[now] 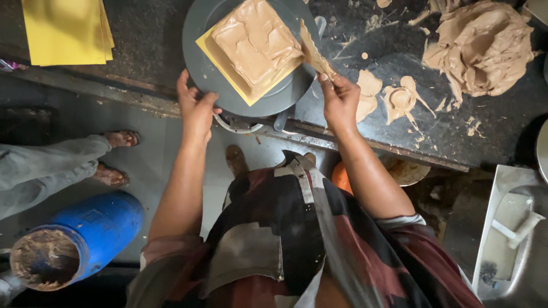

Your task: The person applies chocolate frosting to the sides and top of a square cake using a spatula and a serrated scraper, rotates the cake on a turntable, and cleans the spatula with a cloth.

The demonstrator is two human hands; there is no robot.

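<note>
The grey turntable (201, 68) carries the frosted square cake (255, 43) on its yellow board (210, 50). My left hand (196, 105) grips the rim at seven o'clock — my right hand (338, 100) pinches the scraper (311, 48), its long blade running up toward eleven o'clock along the cake's three o'clock side.

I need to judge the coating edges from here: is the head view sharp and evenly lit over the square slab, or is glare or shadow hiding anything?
Head view: the brown-coated square slab is sharp and brightly lit, with soft sheen but no blown glare; right hand and scraper are crisp; the floor beneath the counter is dimmer; wide-angle bending shows toward the edges.
</note>
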